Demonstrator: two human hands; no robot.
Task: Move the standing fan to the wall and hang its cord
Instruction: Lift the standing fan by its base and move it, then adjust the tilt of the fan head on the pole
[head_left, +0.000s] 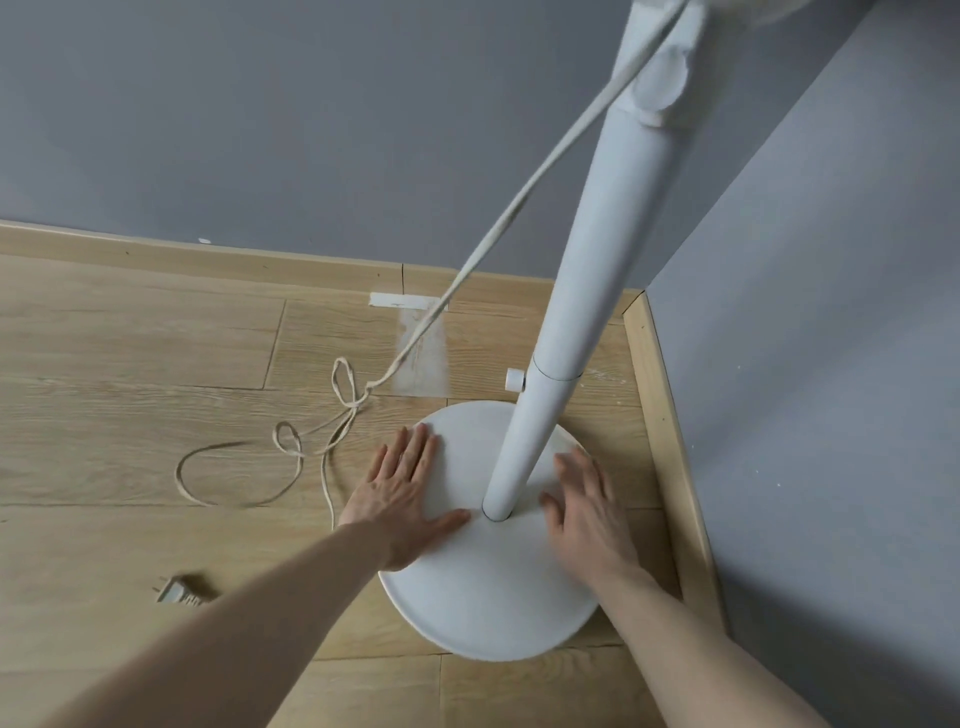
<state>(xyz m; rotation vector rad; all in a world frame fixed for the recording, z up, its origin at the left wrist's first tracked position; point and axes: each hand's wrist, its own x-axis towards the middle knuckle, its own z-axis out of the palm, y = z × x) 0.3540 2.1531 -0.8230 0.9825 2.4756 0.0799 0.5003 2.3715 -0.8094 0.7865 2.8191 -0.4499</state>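
Note:
A white standing fan rises through the right of the view; its pole (582, 291) stands on a round white base (488, 587) on the wooden floor, close to the room's corner. My left hand (402, 496) lies flat on the base's left side, fingers straight. My right hand (589, 512) lies flat on the base's right side beside the pole. The beige cord (483, 244) runs down from the fan's top and lies in knotted loops on the floor to the left. Its plug (182, 590) rests on the floor by my left forearm. The fan head is mostly out of frame.
Grey walls meet in a corner at the right, the back wall (311, 130) and the side wall (831, 415), with wooden skirting (670, 441) along both. A white patch (421, 358) marks the floor behind the base. Open wooden floor (130, 415) stretches to the left.

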